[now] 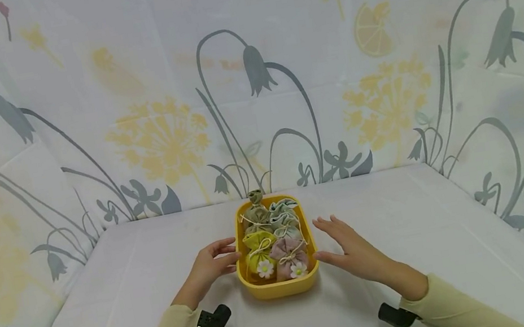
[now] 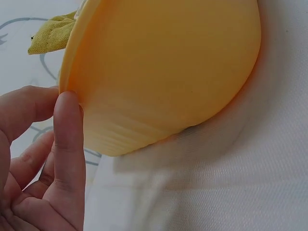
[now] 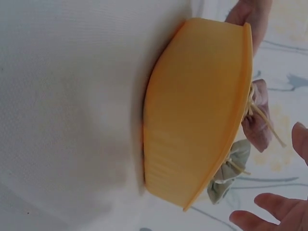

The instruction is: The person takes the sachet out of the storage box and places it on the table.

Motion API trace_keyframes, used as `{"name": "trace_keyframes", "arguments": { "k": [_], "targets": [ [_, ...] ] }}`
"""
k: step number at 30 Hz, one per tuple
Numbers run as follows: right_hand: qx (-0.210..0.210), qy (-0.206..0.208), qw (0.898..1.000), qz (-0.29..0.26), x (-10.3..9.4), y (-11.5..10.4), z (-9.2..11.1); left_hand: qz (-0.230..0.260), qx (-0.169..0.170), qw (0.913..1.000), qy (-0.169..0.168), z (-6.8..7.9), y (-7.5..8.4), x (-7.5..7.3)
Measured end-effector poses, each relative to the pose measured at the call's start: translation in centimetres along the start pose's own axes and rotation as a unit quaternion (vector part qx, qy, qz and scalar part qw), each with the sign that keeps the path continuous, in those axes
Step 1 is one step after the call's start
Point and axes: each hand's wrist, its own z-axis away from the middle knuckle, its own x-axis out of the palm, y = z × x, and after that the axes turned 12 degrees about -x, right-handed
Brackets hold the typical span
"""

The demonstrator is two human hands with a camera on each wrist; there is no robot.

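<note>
A yellow plastic bin (image 1: 282,289) stands on the white-covered table, filled with small cloth drawstring pouches. At its front are a lime-green pouch (image 1: 255,241) and a mauve pouch (image 1: 287,248), each with a white flower. Behind them sit an olive pouch (image 1: 256,214) and pale green-blue pouches (image 1: 285,218). My left hand (image 1: 213,265) is at the bin's left side, thumb and forefinger tips right at the rim, as the left wrist view also shows. On the other side my right hand (image 1: 352,246) holds nothing, its fingers spread beside the right rim.
A white cloth (image 1: 132,287) covers the table under the bin. Behind hangs a printed curtain (image 1: 284,108) with grey and yellow flowers, reaching the table's back edge. Black wrist-worn devices (image 1: 214,317) stick out below both forearms.
</note>
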Motion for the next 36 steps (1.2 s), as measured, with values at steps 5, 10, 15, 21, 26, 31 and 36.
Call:
{"name": "trace_keyframes", "arguments": {
  "k": [5,10,15,21,26,31,36],
  "targets": [
    [0.010,-0.002,0.999,-0.032,0.3,-0.3,-0.4,0.005,-0.001,1.0000,-0.002,0.0,0.0,0.0],
    [0.007,-0.002,0.999,-0.051,0.6,-0.6,-0.7,0.012,-0.003,0.9999,-0.002,-0.2,-0.3,0.1],
    [0.012,-0.006,0.998,-0.068,1.0,-0.8,-1.0,0.015,-0.011,0.9998,0.000,-0.3,-0.7,0.2],
    [-0.006,-0.014,0.995,-0.099,1.5,-1.0,-1.9,0.019,-0.015,0.9997,0.008,-0.5,-0.8,0.1],
    [-0.011,-0.024,0.991,-0.128,1.7,-1.1,-2.4,0.017,-0.016,0.9997,0.007,-0.5,-0.8,0.2],
    [-0.017,-0.033,0.990,-0.138,1.8,-1.2,-2.9,0.020,-0.018,0.9996,0.009,-0.5,-0.6,0.2],
    [-0.026,-0.047,0.984,-0.172,2.1,-1.2,-3.5,0.022,-0.017,0.9996,0.011,-0.5,-0.6,0.2]
  ]
}}
